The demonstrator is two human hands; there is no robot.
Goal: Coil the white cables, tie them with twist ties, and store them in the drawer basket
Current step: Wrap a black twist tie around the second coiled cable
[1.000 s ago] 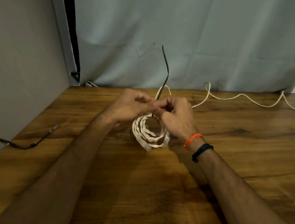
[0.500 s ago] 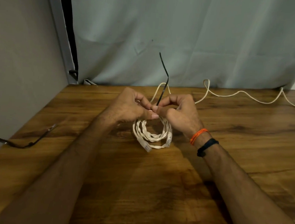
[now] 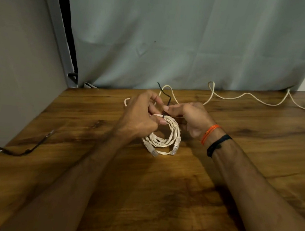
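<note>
A coiled white cable (image 3: 166, 140) with plug ends lies on the wooden table (image 3: 160, 189), its far edge lifted between my hands. A black twist tie (image 3: 167, 102) wraps the coil's top and sticks up, bent over at its tip. My left hand (image 3: 140, 118) grips the coil beside the tie, thumb pressed on the strands. My right hand (image 3: 192, 117) pinches the tie just above the coil. A second white cable (image 3: 245, 96) runs loose along the table's back edge.
Another black twist tie (image 3: 19, 149) lies near the table's left edge by the grey wall. A pale curtain (image 3: 191, 45) hangs behind the table. No drawer basket is in view.
The tie's upright end, straight and tall before, is now bent over and sits lower. Both hands have stayed at the coil's top, and my right hand has turned outward.
</note>
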